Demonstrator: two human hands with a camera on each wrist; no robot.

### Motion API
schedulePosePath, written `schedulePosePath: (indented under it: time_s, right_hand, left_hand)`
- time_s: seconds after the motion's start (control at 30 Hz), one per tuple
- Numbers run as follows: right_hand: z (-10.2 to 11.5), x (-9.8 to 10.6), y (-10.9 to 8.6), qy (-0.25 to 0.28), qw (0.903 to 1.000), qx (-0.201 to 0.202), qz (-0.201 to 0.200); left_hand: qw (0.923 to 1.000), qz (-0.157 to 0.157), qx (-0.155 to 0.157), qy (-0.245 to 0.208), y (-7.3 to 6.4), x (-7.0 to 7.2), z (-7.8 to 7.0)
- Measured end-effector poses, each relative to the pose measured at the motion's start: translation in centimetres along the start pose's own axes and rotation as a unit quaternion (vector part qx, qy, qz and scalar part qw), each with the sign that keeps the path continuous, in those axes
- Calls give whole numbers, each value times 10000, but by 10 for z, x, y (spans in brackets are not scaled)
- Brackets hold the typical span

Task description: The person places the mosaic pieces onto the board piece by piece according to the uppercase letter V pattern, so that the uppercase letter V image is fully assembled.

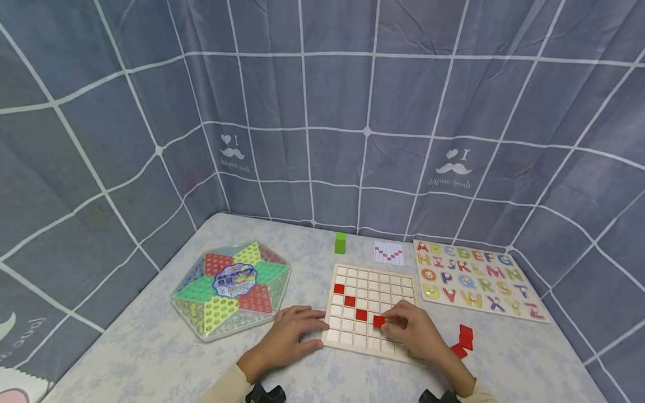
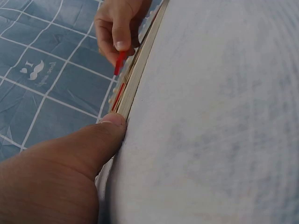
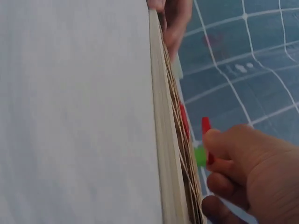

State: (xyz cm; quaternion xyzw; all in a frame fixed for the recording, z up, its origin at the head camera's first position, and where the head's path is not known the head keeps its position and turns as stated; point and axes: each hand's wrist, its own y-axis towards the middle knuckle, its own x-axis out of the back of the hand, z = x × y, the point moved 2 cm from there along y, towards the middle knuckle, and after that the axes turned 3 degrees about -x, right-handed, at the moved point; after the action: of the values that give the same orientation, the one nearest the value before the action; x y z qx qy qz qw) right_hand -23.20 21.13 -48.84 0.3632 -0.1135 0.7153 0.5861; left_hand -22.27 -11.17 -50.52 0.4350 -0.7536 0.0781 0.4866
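A wooden grid board lies on the table, with a diagonal run of red square tiles set in its cells. My right hand pinches another red tile between thumb and fingers over the lower middle of the grid. In the right wrist view that tile is tilted upright, raised above the board's surface. My left hand rests at the board's left edge, fingers loosely extended. Its thumb touches the board's side in the left wrist view.
Several loose red tiles lie right of the board. Behind it stand a green block and a pattern card showing a red V shape. An alphabet puzzle sits at right, a boxed star-shaped game at left.
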Motion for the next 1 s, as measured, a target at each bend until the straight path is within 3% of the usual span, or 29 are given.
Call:
schedulePosePath:
  time_s: [0.1,0.43,1.0]
  right_hand:
    - [2,-8,-1,32,9999,-3,167]
    - [0,-14,-5,-268,9993,237,-48]
    - [0,-17,-1,110,9994,333,4]
  left_hand:
    - [10000,37,9,-47,-1,0,-1]
    - [10000,31,-45,-48,0,0,-1]
    - [10000,-14,-48,-73,0,1,-1]
